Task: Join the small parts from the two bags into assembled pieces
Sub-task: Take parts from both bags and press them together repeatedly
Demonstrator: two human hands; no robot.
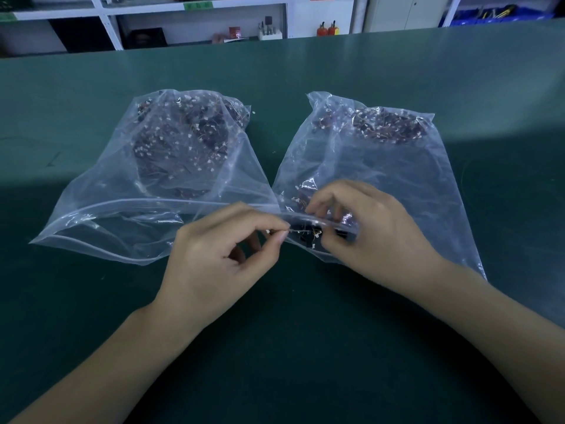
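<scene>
Clear plastic bags, left bag (146, 185) and right bag (382, 166), on green table (305, 347). Left hand (220, 255), fingers curled, pinching thin wired part (276, 231). Right hand (367, 231), knuckles up, gripping dark part cluster (312, 235) at right bag's mouth.

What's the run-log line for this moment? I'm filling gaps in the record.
left hand pinches wired part | right hand holds dark part | parts meeting at right bag mouth | left bag untouched

Probably a workshop: green workbench (397, 71), tool shelves (195, 13).
</scene>
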